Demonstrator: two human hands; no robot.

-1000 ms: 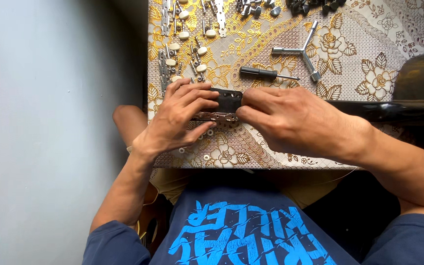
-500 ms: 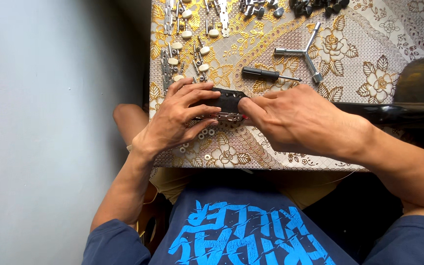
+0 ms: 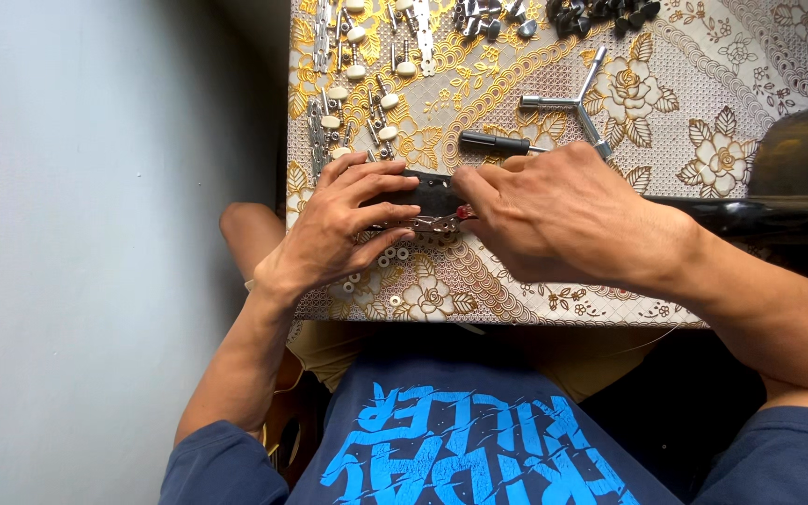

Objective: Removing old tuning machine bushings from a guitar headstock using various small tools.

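Fingers [image 3: 381, 192] of both hands pinching black headstock [image 3: 432, 192], metal tuner strip [image 3: 432, 223]

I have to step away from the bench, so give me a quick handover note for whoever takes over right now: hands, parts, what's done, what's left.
Left hand: fingers spread over the dark guitar headstock, holding it on the table.
Right hand: fingertips pinched at the metal tuner plate along the headstock's near edge.
Parts: loose tuning pegs with pale knobs at the table's far left; small washers under the left hand.
Tools: black-handled screwdriver and three-way wrench beyond the right hand, both untouched.
Done: plate laid against the headstock.
Left: whether it is fastened cannot be told; loose pegs remain unfitted.
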